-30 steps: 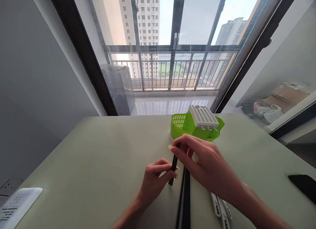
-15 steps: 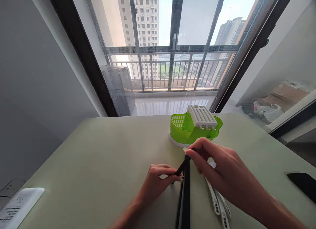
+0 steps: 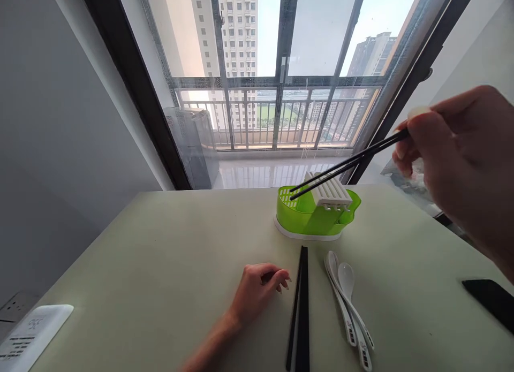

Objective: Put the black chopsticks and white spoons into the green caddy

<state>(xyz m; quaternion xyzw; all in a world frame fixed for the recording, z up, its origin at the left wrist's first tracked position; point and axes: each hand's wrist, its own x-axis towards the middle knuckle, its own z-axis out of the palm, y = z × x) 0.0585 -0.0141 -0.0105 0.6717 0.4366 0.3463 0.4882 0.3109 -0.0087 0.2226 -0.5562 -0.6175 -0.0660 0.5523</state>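
My right hand [image 3: 453, 168] is raised high at the right and pinches a pair of black chopsticks [image 3: 345, 163]. Their tips slant down toward the open left part of a green cutlery holder [image 3: 309, 214] with a white slotted top [image 3: 331, 192]. My left hand [image 3: 259, 286] rests on the table with its fingers loosely curled and nothing in them. Just right of it lie more black chopsticks [image 3: 301, 308], side by side. Two white spoons [image 3: 347, 302] lie to their right.
A pale table [image 3: 160, 254] stands before a large window and balcony railing. A white device [image 3: 28, 332] sits at the table's left front corner. A black flat object [image 3: 490, 302] lies at the right edge.
My right hand has lifted a pair of chopsticks off the table and swung up to the right. My left hand has let go and settled on the table. The spoons now show fully.
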